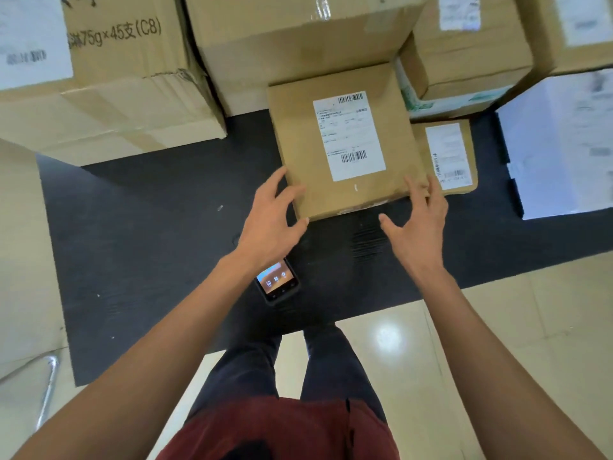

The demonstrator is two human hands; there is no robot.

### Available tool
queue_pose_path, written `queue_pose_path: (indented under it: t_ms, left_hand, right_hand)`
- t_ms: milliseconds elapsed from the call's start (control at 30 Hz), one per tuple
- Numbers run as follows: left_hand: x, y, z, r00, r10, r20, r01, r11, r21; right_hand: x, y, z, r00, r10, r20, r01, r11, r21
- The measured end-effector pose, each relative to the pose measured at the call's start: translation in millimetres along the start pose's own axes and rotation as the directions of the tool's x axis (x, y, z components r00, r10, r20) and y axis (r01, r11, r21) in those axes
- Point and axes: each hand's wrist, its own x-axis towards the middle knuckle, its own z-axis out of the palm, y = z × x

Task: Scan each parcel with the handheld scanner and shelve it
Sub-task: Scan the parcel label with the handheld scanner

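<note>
Both hands, left hand and right hand, at parcel corners (fingers spread).

Counted in view: six brown cardboard parcels, among them one flat parcel beside the central one; one white-wrapped parcel; one handheld scanner, screen lit; one black floor mat; two hands, left, right

Left hand, right hand outstretched, fingers spread
</note>
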Motion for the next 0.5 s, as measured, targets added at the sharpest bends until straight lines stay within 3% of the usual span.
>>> queue_pose_path:
  t_ms: [333,500]
  left_hand:
    - [28,11,22,0.989,-0.147,0.024,0.149,0.968,-0.202]
    - [31,12,33,0.991,-0.132,0.007,0.131,0.976,-0.176]
  right_hand:
    - [52,22,0,0.981,-0.071,0.179,0.061,0.996,0.065]
    - [50,25,1,0.982,-0.09,0.169,0.075,0.993,0.091]
